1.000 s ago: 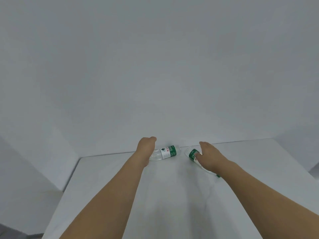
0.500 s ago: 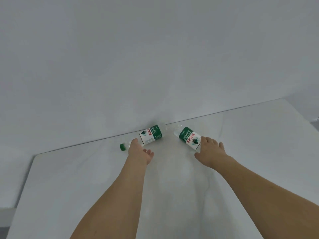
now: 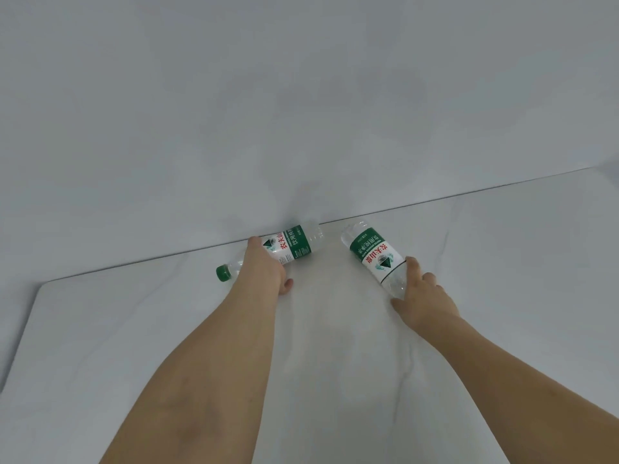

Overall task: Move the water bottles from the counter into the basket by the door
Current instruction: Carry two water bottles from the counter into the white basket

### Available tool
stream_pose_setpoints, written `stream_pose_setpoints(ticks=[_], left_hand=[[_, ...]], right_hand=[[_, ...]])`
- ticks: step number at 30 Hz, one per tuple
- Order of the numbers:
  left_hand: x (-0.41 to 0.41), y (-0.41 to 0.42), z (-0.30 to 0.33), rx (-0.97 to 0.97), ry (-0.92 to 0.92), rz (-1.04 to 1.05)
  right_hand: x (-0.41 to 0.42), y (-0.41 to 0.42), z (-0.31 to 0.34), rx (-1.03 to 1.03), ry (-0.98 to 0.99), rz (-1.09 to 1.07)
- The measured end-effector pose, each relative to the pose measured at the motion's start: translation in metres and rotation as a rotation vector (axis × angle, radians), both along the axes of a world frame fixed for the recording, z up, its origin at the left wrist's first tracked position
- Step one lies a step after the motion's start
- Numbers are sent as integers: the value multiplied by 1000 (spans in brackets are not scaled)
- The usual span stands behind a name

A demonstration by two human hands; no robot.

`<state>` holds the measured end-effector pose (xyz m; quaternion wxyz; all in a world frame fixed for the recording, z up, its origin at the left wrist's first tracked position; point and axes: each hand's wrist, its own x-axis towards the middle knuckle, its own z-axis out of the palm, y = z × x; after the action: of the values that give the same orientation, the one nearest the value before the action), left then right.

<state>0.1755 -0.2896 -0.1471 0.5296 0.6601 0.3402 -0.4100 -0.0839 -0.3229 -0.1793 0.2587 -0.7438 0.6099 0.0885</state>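
Two clear water bottles with green and white labels lie on their sides on the white counter (image 3: 134, 329), close to the back wall. My left hand (image 3: 264, 266) grips the left bottle (image 3: 294, 244) around its neck end, its green cap (image 3: 223, 273) sticking out to the left. My right hand (image 3: 422, 293) holds the neck end of the right bottle (image 3: 371, 254), whose base points away toward the wall; its cap is hidden under my hand. No basket is in view.
A plain grey-white wall (image 3: 301, 95) rises straight behind the counter. The counter's left edge (image 3: 30, 316) has a rounded corner. White surface stretches to the right and toward me.
The view has come closer and tilted down. Both hands went from resting beside the bottles to closing around their neck ends. The bottles lie in about the same spots.
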Motion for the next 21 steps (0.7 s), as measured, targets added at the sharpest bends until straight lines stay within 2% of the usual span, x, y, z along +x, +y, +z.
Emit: stream_pose_setpoints(ticks=[3,6,9,12,16,18,21], left_hand=[[-2,9,-7,-141,0,53],[-10,25,-4,-269,-95,89],[-16,41,13,-307,-242,240],[-24,57,23,-371,-473,18],[-34,73,31,-247,-869,-368],[-38,73,38,-185,-1027,-457],[-41,69,42,-229,-1142,-518]], right_hand=[[-1,5,5,31,-100,-23],[-2,10,19,10,-203,-35],[-1,6,43,-44,-310,-55],[4,-1,69,-125,-395,-50],[20,-2,93,-207,-590,-27],[38,-2,101,-240,-667,2],[72,-5,107,-284,-754,48]])
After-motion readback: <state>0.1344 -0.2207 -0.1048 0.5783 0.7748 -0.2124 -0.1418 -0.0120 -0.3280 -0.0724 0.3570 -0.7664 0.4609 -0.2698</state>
